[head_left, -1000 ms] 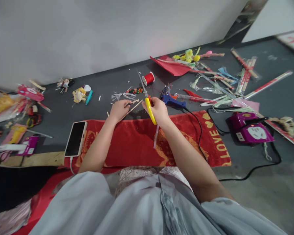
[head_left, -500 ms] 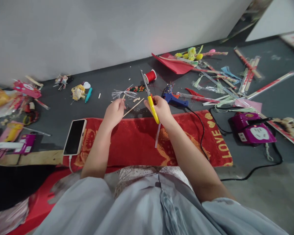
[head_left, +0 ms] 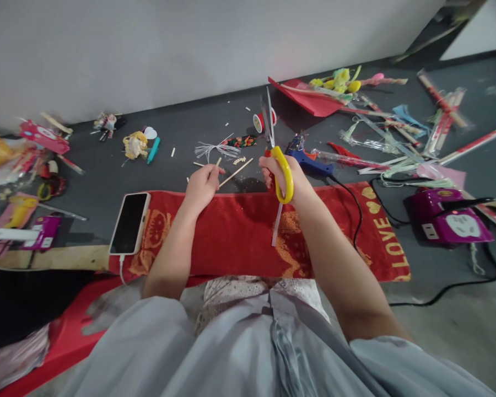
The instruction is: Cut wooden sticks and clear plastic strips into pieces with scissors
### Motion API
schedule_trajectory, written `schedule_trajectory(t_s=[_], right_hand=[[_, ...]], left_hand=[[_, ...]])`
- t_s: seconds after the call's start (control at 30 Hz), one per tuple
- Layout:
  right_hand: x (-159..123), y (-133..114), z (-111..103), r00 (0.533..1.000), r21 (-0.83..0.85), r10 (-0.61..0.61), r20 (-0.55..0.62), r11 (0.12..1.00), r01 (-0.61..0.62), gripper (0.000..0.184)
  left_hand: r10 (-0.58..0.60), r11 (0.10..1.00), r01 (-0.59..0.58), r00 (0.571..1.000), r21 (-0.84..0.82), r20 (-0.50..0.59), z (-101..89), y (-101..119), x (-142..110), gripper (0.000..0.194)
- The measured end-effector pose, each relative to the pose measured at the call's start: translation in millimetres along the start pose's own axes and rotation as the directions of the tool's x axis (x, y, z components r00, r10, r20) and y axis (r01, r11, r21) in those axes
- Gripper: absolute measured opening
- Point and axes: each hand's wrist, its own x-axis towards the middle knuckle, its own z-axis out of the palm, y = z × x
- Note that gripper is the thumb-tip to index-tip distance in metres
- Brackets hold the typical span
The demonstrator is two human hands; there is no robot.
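Note:
My left hand (head_left: 202, 186) is closed in a pinch on a thin wooden stick (head_left: 219, 161), whose pale tip shows above the fingers. My right hand (head_left: 297, 177) grips scissors (head_left: 282, 171) with a yellow and red handle. Their blades point away from me and stand slightly apart, with nothing visible between them. Just beyond my left hand lie a bundle of white threads (head_left: 215, 149), another thin stick (head_left: 236, 172) and small cut pieces (head_left: 240, 160). A red thread spool (head_left: 258, 122) is partly hidden behind the blades.
A blue glue gun (head_left: 310, 159) lies right of the scissors, its cord crossing the red towel (head_left: 231, 231). At left are a phone (head_left: 129, 223) and a teal pen (head_left: 153, 150). Wrapped sticks (head_left: 442, 124) and a purple power strip (head_left: 450, 218) occupy the right side.
The scissors have turned more upright and their blades have come apart a little. My left hand keeps its pinch on the stick. The whole view has shifted slightly.

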Motion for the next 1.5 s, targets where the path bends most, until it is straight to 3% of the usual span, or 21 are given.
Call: schedule_trajectory(t_s=[0.13,0.23,0.4,0.9,1.5], right_hand=[[0,2,0,0.999,0.044,-0.011,0.040,0.999,0.009,0.027],[-1,5,2,0.997,0.052,0.016,0.080,0.998,-0.020,0.028],[-2,5,6,0.994,-0.001,0.062,0.087,0.998,-0.062,0.028],[1,4,5,0.995,0.084,0.093,0.032,0.992,-0.095,0.024],[1,5,6,0.996,0.021,0.084,0.041,0.996,-0.085,0.025]], left_hand=[[0.003,0.923,0.018,0.998,0.383,-0.056,-0.4,5,-5,0.036],[-0.016,0.888,0.026,1.000,0.459,-0.024,-0.2,9,-7,0.039],[-0.040,0.882,0.029,0.999,0.471,0.014,1.3,12,-7,0.040],[-0.031,0.886,0.029,1.000,0.463,-0.002,4.1,13,-8,0.045],[-0.018,0.894,0.024,1.000,0.447,-0.017,4.8,13,-8,0.043]])
